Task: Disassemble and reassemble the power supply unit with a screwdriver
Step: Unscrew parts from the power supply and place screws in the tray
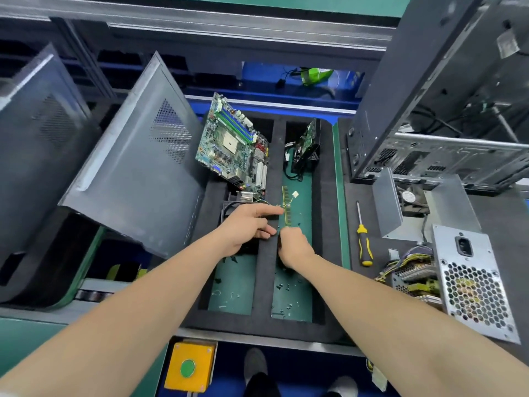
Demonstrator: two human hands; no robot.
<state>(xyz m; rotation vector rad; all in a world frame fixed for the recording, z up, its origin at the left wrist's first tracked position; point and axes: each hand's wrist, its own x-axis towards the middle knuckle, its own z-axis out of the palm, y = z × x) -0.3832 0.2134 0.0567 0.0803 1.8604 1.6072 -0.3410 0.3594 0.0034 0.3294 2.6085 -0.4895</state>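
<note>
Your left hand (pixel 246 227) hovers over the tray (pixel 264 282), forefinger straight toward the memory stick (pixel 286 207). Your right hand (pixel 294 247) curls at the stick's near end; I cannot tell what it pinches. You seem between steps: the screwdriver (pixel 363 242) lies untouched on the surface and the power supply (pixel 475 282) lies open far right, so next take up that driver.

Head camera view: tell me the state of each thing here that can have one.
power supply unit: opened, wiring exposed.
cover: detached, standing behind it.
screwdriver: lying on the mat, untouched.
memory stick: right hand grips its near end.
left hand: forefinger stretched to the stick; grip unclear.
motherboard: out of the case, leaning in the tray.
computer case: side open.
</note>
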